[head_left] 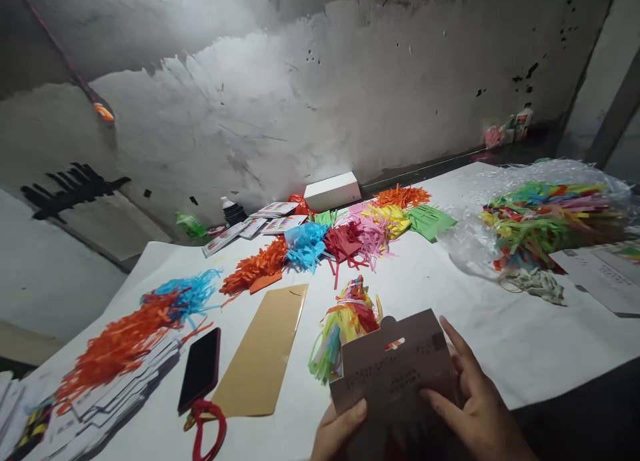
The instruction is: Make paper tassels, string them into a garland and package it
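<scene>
Both hands' fingers point(453, 408) pinch a cardboard card point(395, 368).

No text can be read anywhere. The brown card point(395, 371) carries rows of faint print across its face, too blurred to make out. Far left of that card, the stacked white cards point(125, 388) under the orange paper strips show dark print that is too small to read. Right of the card, at the table's edge, the white printed sheet point(597, 274) bears small markings, also illegible.
</scene>
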The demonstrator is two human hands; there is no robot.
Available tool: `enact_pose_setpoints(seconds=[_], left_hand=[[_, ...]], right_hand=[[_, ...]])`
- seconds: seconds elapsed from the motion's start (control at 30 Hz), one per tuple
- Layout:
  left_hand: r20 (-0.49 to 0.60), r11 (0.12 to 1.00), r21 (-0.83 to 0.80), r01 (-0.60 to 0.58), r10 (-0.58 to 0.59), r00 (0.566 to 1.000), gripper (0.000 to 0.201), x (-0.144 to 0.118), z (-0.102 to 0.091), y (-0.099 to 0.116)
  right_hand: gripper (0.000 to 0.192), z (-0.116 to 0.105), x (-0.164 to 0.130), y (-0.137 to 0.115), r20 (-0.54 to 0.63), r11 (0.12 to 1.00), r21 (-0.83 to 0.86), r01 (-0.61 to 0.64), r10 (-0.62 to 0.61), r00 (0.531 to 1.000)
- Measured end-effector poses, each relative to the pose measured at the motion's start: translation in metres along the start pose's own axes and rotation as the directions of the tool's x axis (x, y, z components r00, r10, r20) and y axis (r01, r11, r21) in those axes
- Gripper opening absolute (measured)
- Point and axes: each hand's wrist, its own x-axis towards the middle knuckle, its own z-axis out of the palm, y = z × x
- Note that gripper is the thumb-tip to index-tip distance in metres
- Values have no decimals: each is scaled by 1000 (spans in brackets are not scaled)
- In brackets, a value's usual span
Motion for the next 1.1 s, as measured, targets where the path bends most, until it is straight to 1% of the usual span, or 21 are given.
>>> enact_pose_setpoints(seconds=[0.03,0.07,0.1,0.13,0.17,0.2,0.23,0.27,0.3,0.4,0.47,0.5,0.6,0.67,0.73,0.8,0.87,0.97,1.03,1.1], left_hand=[[-33,1000,29,13,-12,999,36,-2,-3,7],[-49,998,60,30,-27,998,36,-3,-7,13],[-45,995,88,49,-45,998,37,-4,-10,17],[-19,992,109,61,-59,998,38,-5,-13,20],[22,990,123,65,-68,997,38,-4,-15,22],[71,990,129,64,-74,995,38,-4,-17,22],[120,990,126,64,-79,990,39,-3,-19,22],[164,991,116,67,-85,983,39,-2,-20,21],[202,992,103,75,-95,975,41,0,-20,20],[281,993,52,106,-116,953,51,2,-18,16],[315,992,16,123,-122,941,57,3,-13,12],[328,991,-2,132,-124,937,59,4,-10,11],[335,987,-50,153,-128,934,69,8,-4,5],[302,986,-60,153,-128,945,72,10,-3,1],[242,988,-45,149,-134,961,66,12,-5,-2],[185,989,-26,148,-140,973,56,13,-8,-4],[165,989,-19,149,-144,976,55,14,-9,-6],[221,984,-37,173,-161,962,67,15,-6,-5],[281,978,-48,205,-184,942,74,16,-2,-4],[323,972,-45,231,-204,924,76,15,3,-2]], right_hand=[[77,1,3,-3,-75,987,-120,109,-118,990],[78,0,7,-7,-101,942,-245,230,-261,960],[74,-2,13,-10,-73,870,-345,353,-400,914],[68,-4,19,-15,-3,790,-398,467,-510,860],[60,-5,26,-20,80,725,-397,563,-583,808],[52,-5,33,-25,149,693,-362,624,-617,772],[45,-5,40,-30,199,691,-307,654,-625,754],[40,-4,45,-35,221,715,-245,654,-616,756],[36,-4,49,-39,226,755,-186,629,-590,775],[29,-4,54,-47,263,883,-44,468,-442,858],[24,-7,54,-50,265,930,7,368,-356,896],[23,-9,53,-51,255,939,19,344,-337,906],[23,-14,53,-48,218,928,-5,373,-363,906],[25,-17,53,-43,224,911,-67,407,-384,896],[29,-19,50,-36,236,887,-142,439,-400,886],[34,-20,46,-30,223,853,-226,471,-425,877],[35,-20,42,-28,196,821,-295,489,-449,872],[28,-20,41,-31,207,823,-302,481,-436,876],[21,-23,45,-34,239,858,-252,448,-394,888],[14,-26,49,-37,260,888,-193,417,-363,895]])
